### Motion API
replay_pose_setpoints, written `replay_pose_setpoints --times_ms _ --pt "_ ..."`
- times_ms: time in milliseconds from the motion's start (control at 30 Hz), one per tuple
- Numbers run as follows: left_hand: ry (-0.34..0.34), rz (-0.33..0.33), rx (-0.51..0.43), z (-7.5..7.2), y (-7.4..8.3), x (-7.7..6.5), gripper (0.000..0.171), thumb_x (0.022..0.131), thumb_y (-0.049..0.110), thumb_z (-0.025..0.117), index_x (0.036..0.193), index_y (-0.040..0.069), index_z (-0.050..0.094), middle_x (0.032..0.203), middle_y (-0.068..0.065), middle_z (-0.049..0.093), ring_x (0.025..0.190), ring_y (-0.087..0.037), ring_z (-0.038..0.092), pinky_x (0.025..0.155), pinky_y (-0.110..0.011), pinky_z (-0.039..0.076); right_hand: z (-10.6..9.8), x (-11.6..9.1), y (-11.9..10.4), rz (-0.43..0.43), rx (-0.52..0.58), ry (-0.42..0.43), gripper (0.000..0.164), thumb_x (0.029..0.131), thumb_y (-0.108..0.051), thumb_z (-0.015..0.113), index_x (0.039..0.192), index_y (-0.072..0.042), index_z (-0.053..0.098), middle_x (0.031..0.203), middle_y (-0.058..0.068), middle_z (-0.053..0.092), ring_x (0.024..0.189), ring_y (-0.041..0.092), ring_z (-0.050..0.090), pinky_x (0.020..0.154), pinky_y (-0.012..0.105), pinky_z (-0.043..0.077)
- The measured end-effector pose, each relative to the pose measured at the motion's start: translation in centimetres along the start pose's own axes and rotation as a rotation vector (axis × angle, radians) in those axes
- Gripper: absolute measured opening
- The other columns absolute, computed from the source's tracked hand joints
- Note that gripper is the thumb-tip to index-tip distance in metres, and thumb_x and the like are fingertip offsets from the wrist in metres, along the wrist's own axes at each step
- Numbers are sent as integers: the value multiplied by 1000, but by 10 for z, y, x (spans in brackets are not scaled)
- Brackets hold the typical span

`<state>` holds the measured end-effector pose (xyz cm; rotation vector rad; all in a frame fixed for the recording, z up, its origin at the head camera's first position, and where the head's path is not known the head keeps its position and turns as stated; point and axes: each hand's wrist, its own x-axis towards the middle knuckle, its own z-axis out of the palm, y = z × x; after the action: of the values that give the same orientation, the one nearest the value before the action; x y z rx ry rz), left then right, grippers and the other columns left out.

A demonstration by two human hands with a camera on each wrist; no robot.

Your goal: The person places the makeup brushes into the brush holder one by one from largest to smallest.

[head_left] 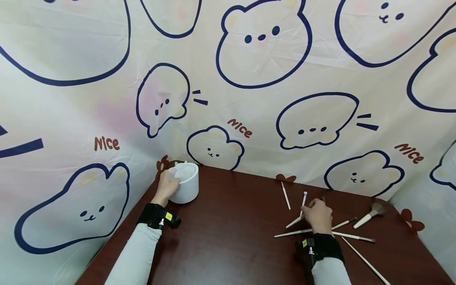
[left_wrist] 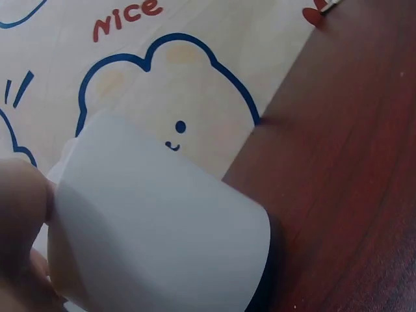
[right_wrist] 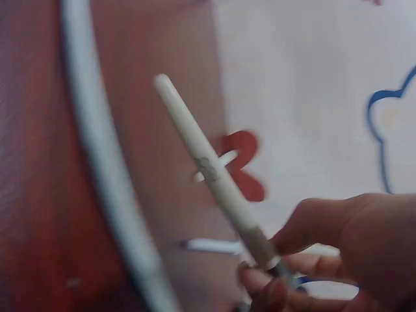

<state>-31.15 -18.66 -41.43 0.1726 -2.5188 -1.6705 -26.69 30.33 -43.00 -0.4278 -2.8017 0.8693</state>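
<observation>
A white round cup [head_left: 189,188] stands at the back left of the dark table. Its rim is gripped by my left hand [head_left: 166,188], thumb inside and fingers around the outer left. A white, wavy-edged shape shows inside the cup. In the left wrist view, the cup's smooth wall [left_wrist: 162,221] covers most of the fingers. On the right, my right hand [head_left: 318,215] pinches a makeup brush [right_wrist: 214,172] near its metal collar. The brush's pale handle points away from the fingers; its bristles are mostly hidden by the hand.
Several pale-handled brushes lie around my right hand: a thin brush [head_left: 286,196] behind, a purple-tipped brush [head_left: 304,198], a large fluffy brush [head_left: 368,215] to the right, and a long brush [head_left: 365,259] in front. A cartoon-print cloth [head_left: 256,107] hangs behind the table [head_left: 228,237].
</observation>
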Motion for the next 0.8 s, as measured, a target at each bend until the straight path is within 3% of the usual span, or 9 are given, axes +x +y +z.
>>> replay_pose_setpoints --times_ms 100,167,333,400,500,567,700,800 --pt "-78 37 0 7 2 -1 62 87 8 43 143 0 17 145 -20 16 124 -33 24 102 -57 25 -9 3 -5 -99 102 55 28 91 -28 56 103 -4 48 92 17 55 82 35 47 62 47 38" --pt "-119 46 8 13 4 -2 63 86 8 44 143 2 18 144 -17 19 122 -32 26 102 -57 25 -9 14 1 -208 187 111 31 91 -31 58 109 -9 45 90 11 58 81 28 49 61 47 37" --pt "-206 70 -17 34 14 -10 62 84 7 46 141 5 23 141 -13 26 120 -30 29 101 -57 27 -34 2 -33 -353 302 174 48 89 -33 62 120 -6 36 86 9 69 78 23 59 65 43 43" --pt "-246 74 -37 41 20 -14 60 83 6 46 140 10 26 138 -10 30 117 -29 31 99 -58 28 -50 -15 -62 -370 338 156 56 89 -31 61 125 0 32 86 13 70 79 25 62 70 37 47" --pt "-300 85 -21 54 28 -23 64 80 3 46 140 10 28 140 -10 31 119 -28 31 100 -56 28 -61 -27 -90 -425 448 117 59 90 -23 63 132 0 29 87 17 69 73 22 64 66 24 48" --pt "-323 97 -4 63 32 -29 62 77 0 45 138 9 33 138 -10 35 118 -27 34 98 -54 31 -66 -37 -106 -475 525 76 52 89 -17 63 130 2 36 88 20 67 73 26 64 65 21 49" --pt "-349 137 23 81 38 -40 58 74 -3 45 132 6 40 132 -11 43 113 -25 40 95 -50 35 -73 -51 -133 -551 616 1 28 90 -9 61 111 6 52 91 25 64 78 35 61 66 24 52" --pt "-379 178 30 92 42 -47 55 73 -3 46 128 7 44 126 -9 46 109 -25 43 92 -49 38 -75 -53 -147 -586 668 -50 21 90 -6 60 105 9 54 92 25 63 79 39 60 64 25 53"
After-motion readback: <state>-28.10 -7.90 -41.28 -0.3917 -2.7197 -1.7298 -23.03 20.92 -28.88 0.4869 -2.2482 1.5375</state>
